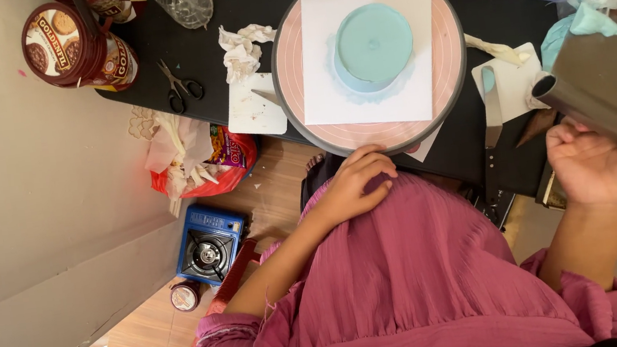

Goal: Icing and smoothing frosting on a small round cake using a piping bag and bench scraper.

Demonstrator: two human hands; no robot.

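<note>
A small round cake [374,44] iced in pale blue sits on a white square board [329,85] on a pink turntable [292,38] atop a black table. My left hand [354,183] rests at the turntable's near rim, fingers curled against its edge. To the right of the turntable, my right hand [605,160] holds a flat metal scraper [608,86], raised off the table.
A palette knife [491,100] lies on a white card beside a blue-filled piping bag [580,22]. Scissors [179,87], crumpled tissue [240,48] and biscuit tubs [73,45] sit at the left. On the wooden floor are a blue portable stove [207,245] and a red bag [232,159].
</note>
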